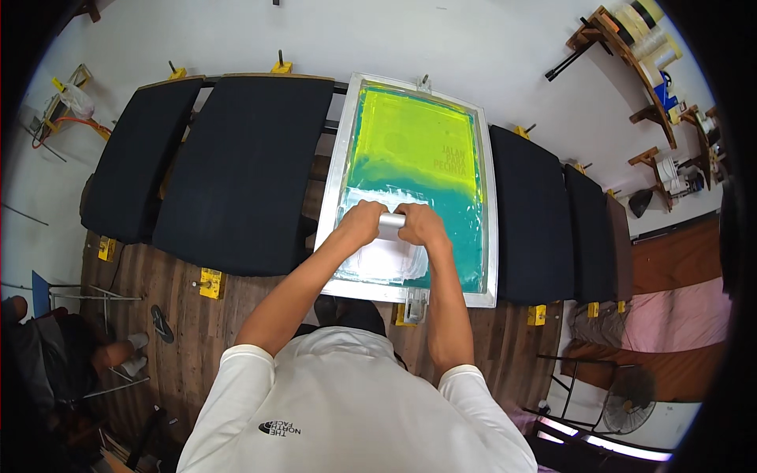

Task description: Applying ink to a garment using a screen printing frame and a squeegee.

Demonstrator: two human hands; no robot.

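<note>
A screen-printing frame with a pale metal rim lies in front of me on a board. Its mesh is yellow-green at the far part and teal nearer to me. White ink is smeared over the near left part of the mesh. My left hand and my right hand are closed around the two ends of a silver squeegee, which sits at the ink's far part. Its blade is hidden beneath the hands. A metal clamp shows at the frame's near edge.
Black-covered boards stand in a row to the left, with more black boards to the right. Yellow brackets stick out along their edges. A seated person is at far left, a fan at lower right. Shelves hold spools.
</note>
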